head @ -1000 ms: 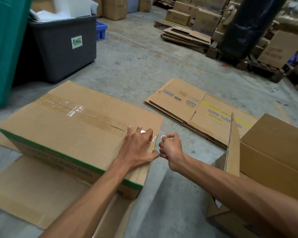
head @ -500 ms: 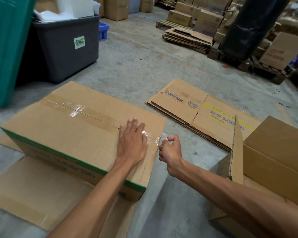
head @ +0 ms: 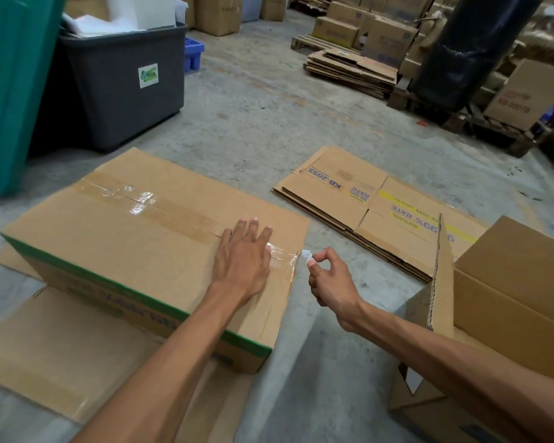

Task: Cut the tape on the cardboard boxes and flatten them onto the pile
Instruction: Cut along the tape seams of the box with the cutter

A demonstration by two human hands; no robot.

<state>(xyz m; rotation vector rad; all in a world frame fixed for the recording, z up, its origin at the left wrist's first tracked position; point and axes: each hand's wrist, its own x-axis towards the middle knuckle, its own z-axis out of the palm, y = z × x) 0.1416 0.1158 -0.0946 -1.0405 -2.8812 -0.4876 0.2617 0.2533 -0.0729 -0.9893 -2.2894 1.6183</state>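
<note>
A brown cardboard box [head: 115, 238] with a green band along its lower edge lies in front of me, a strip of clear tape [head: 147, 206] running along its top seam. My left hand [head: 242, 260] rests flat on the box top near the right end, fingers spread over the tape. Just off the box's right edge, my right hand [head: 331, 281] pinches a loose end of the tape [head: 306, 254] between thumb and finger. A pile of flattened boxes [head: 375, 215] lies on the floor to the right, beyond my hands.
An open cardboard box [head: 506, 302] stands at the right with one flap upright. A flat cardboard sheet [head: 45, 353] lies under the taped box. A grey bin [head: 125, 87] and a green container [head: 10, 91] stand at the left. Pallets with cardboard [head: 349, 68] sit at the back.
My left hand slid from the box's right edge further onto the top and lies flat. My right hand drew slightly right, with a tape end now stretched from the box edge.
</note>
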